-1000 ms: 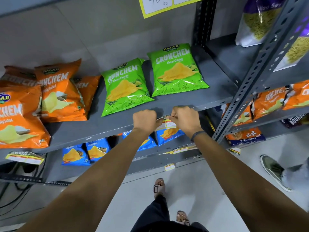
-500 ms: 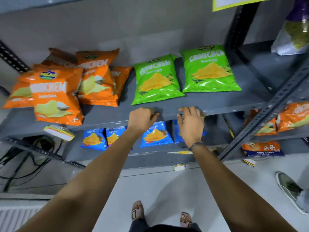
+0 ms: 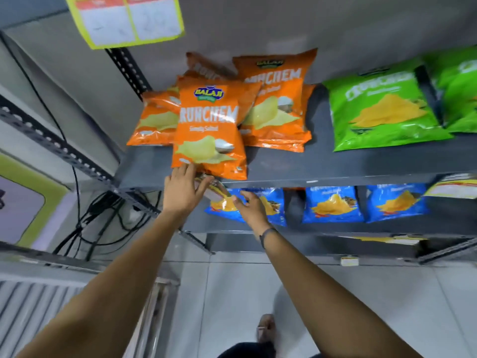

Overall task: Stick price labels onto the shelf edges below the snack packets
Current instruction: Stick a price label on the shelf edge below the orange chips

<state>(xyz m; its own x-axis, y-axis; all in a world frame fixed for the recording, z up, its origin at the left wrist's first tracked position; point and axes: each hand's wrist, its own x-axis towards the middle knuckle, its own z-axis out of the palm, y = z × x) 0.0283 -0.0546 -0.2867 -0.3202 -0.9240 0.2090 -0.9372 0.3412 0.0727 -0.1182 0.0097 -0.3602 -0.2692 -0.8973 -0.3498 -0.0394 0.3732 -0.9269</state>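
Observation:
Orange Crunchem packets (image 3: 209, 130) lie stacked on the grey shelf, with green packets (image 3: 382, 109) to their right. My left hand (image 3: 182, 192) rests with spread fingers on the shelf edge (image 3: 335, 180) just below the front orange packet. Its fingertips touch a tilted yellow price label (image 3: 210, 183) there. My right hand (image 3: 249, 208) hovers a little lower and to the right, fingers loosely apart and holding nothing, in front of blue packets (image 3: 333, 205). Another price label (image 3: 454, 188) hangs on the edge at the far right.
A perforated steel upright (image 3: 51, 143) and black cables (image 3: 90, 215) are at the left. A yellow-bordered price sign (image 3: 126, 19) hangs above. A small label (image 3: 349, 260) sits on the lowest shelf edge. My sandalled foot (image 3: 265, 329) stands on the tiled floor.
Both hands and the view have shifted left, from the edge below the green packets to the edge below the orange packets. A label now stays on the edge under the green packets.

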